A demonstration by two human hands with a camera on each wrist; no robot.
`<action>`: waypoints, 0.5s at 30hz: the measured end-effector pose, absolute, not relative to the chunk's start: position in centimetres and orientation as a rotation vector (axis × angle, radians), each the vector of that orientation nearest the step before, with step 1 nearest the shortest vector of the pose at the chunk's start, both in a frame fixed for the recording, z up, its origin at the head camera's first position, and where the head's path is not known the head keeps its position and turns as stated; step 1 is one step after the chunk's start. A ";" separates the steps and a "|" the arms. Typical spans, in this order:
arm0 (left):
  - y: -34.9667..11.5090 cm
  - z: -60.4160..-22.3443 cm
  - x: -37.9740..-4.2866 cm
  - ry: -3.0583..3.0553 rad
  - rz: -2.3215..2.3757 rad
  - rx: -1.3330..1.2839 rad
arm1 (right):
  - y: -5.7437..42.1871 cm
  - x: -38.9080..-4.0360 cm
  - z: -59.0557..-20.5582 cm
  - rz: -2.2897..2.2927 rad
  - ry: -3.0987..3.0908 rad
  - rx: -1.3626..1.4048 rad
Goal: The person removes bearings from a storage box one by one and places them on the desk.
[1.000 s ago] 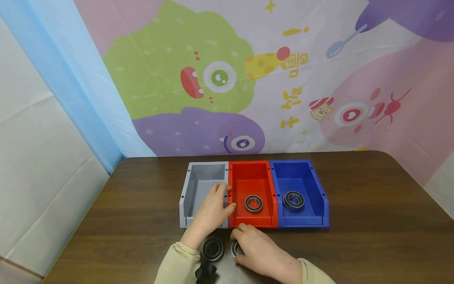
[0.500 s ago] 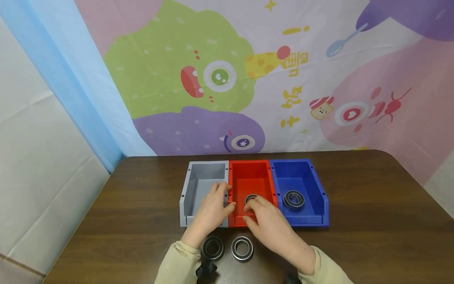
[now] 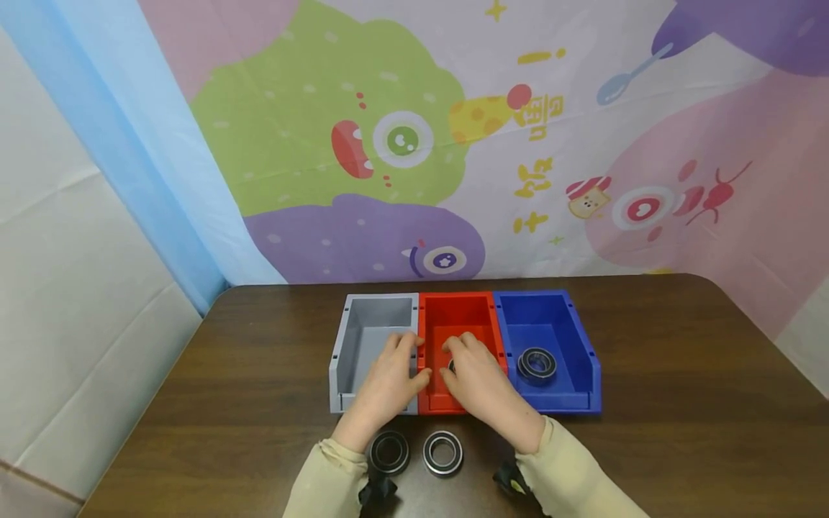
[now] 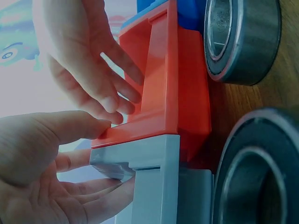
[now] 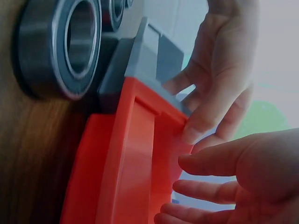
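My left hand straddles the wall between the grey bin and the red bin. Its thumb lies on the red side and its fingers reach into the grey one, gripping the paired rims. Over the red bin, my right hand has its thumb and fingers apart. It covers most of a ball bearing lying in that bin; contact cannot be seen. Two more bearings, a dark-centred one and an open-ringed one, lie on the table in front of the bins.
A blue bin adjoins the red bin on the right and holds a bearing. The bins stand in a row on a brown wooden table. A cartoon-printed curtain hangs behind it.
My right hand has left the open-ringed bearing on the table and moved forward into the red bin, now covering the bearing there. My left hand has stayed on the bin wall.
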State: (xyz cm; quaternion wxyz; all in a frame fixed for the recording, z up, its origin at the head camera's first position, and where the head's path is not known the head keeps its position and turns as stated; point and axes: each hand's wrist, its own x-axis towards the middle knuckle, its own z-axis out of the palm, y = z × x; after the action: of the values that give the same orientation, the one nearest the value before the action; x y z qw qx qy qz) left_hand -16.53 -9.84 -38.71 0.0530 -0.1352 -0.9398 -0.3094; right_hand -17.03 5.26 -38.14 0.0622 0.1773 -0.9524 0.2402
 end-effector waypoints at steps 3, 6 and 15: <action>-9.8 -38.6 -16.5 -2.867 -0.946 -0.402 | 5.1 -17.7 -38.3 0.710 -2.910 0.494; -9.7 -38.6 -16.5 -2.867 -0.945 -0.400 | 5.1 -18.2 -38.6 0.692 -2.949 0.468; -9.8 -38.6 -16.5 -2.849 -0.956 -0.402 | 4.7 -19.5 -40.2 0.577 -3.118 0.432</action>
State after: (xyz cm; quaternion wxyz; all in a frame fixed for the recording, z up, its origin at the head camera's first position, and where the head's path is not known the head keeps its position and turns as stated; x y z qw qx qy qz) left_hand -16.54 -9.79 -38.62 0.0549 -0.1325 -0.9382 -0.3149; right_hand -19.55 4.73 -40.21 -0.0292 0.1350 -0.9739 0.1803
